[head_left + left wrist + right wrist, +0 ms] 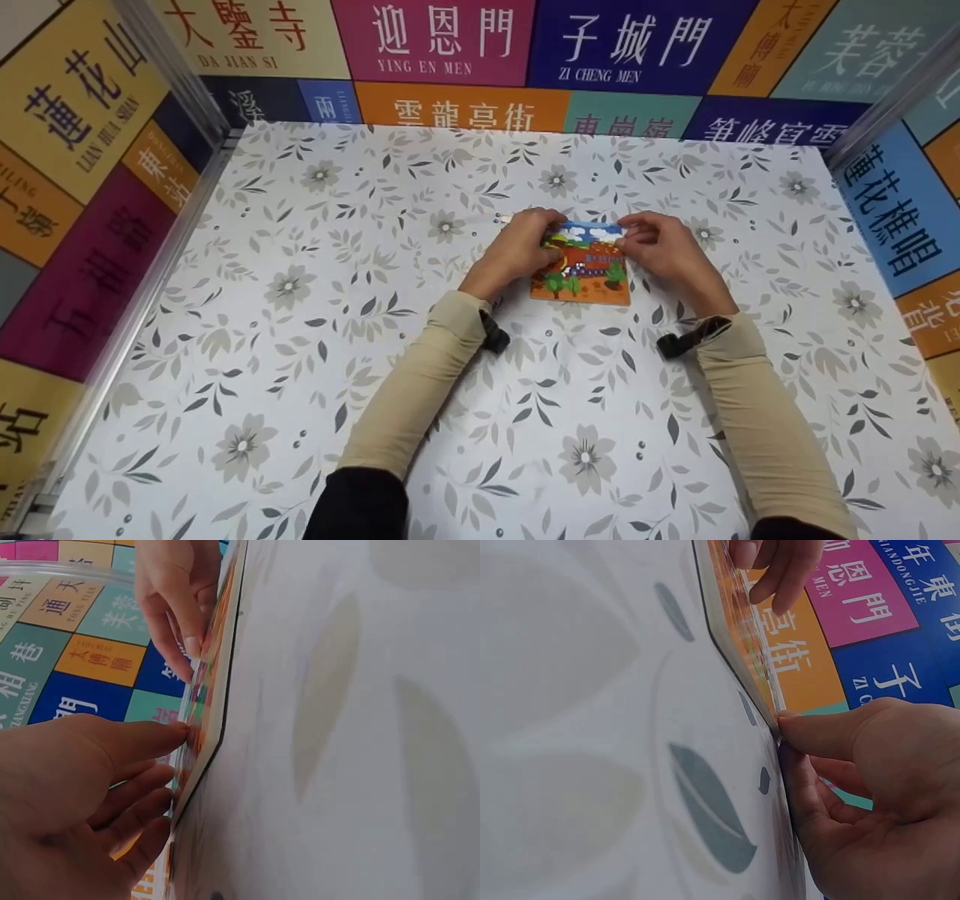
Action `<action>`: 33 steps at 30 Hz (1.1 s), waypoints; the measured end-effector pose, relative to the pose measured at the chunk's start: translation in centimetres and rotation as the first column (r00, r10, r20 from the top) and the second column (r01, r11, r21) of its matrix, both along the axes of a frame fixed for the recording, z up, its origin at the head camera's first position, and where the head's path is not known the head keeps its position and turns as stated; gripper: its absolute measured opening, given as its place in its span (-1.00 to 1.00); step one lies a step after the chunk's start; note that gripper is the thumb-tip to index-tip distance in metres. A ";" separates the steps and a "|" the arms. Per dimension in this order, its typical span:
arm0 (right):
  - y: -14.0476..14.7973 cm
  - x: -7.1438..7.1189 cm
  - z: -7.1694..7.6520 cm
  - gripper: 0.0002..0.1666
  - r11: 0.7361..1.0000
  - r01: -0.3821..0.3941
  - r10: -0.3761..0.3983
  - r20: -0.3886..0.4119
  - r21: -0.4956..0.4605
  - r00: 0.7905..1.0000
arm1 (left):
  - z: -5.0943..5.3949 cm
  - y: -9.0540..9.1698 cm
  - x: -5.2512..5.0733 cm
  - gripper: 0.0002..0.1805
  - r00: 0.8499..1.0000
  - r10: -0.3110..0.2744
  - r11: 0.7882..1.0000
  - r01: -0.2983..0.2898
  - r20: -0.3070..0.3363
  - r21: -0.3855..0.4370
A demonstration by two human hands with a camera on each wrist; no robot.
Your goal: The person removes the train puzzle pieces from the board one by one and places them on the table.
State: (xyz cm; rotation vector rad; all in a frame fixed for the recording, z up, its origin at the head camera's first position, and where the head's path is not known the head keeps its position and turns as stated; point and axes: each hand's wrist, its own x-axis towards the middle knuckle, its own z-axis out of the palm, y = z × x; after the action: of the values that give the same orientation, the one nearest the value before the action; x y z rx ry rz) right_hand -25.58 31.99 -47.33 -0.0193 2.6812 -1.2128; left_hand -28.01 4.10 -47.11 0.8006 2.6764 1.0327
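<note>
A small square picture board (577, 289) lies on the table, showing a train, green trees and clouds over orange ground. Its surface looks shiny in the wrist views, as if under clear film. My left hand (523, 244) holds its left side, the thumb over the picture and the index finger at the upper left corner. At the upper right edge, my right hand (666, 246) pinches the board between thumb and forefinger. The right wrist view shows that pinch at the corner; the fingers (799, 780) partly hide it. In the left wrist view the board (214, 701) looks thin and pale-edged.
A white cloth (247, 337) printed with grey flowers and leaves covers the table. Colourful panels (442, 37) with large characters stand along the back and both sides. Dark straps (679, 343) sit at both wrists, over beige sleeves (412, 382).
</note>
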 end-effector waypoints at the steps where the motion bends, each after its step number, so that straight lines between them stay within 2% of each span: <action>1: 0.0 0.0 0.0 -0.47 1.000 -0.005 0.005 -0.009 -0.001 1.000 | 0.0 0.2 0.1 -0.41 1.000 0.009 1.000 -0.009 -0.007 -0.017; 6: 0.1 0.0 -0.2 -0.50 1.000 -0.026 0.026 -0.054 -0.001 0.998 | 0.1 0.9 0.3 -0.40 0.998 0.054 0.994 -0.058 -0.042 -0.089; 10: 0.1 -0.1 -0.2 -0.49 1.000 -0.022 0.022 -0.044 0.010 0.999 | 0.1 1.4 0.4 -0.42 0.996 0.078 0.990 -0.084 -0.052 -0.115; 15: 0.0 -0.1 0.0 -0.48 1.000 -0.013 0.014 -0.025 0.011 1.000 | 0.3 1.7 0.3 -0.43 0.995 0.080 0.984 -0.088 -0.057 -0.157; 19: 0.0 -0.1 0.0 -0.47 1.000 -0.013 0.013 -0.021 0.004 1.000 | 0.6 2.0 0.4 -0.47 0.994 0.070 0.974 -0.087 -0.087 -0.209; 22: 0.0 0.0 0.0 -0.46 1.000 -0.009 0.009 -0.012 -0.002 1.000 | 0.9 2.3 0.5 -0.54 0.990 0.065 0.959 -0.096 -0.122 -0.268; 26: 0.0 0.0 0.0 -0.45 1.000 0.004 -0.004 0.002 -0.006 1.000 | 1.3 2.8 0.7 -0.60 0.984 0.045 0.926 -0.107 -0.175 -0.362; 28: 0.0 0.0 -0.1 -0.46 1.000 0.012 -0.012 0.002 -0.008 1.000 | 1.5 2.9 0.7 -0.60 0.982 0.032 0.918 -0.102 -0.185 -0.383; 33: 0.0 0.0 -0.2 -0.49 1.000 -0.007 0.007 -0.036 -0.006 0.999 | 1.3 2.8 0.6 -0.53 0.988 0.013 0.936 -0.065 -0.153 -0.345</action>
State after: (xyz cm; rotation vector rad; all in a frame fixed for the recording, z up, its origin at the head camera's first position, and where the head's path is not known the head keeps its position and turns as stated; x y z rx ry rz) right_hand -25.57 32.00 -47.57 -0.0515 2.7056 -1.2305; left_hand -27.43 6.90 -45.77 0.7788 2.8906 0.4915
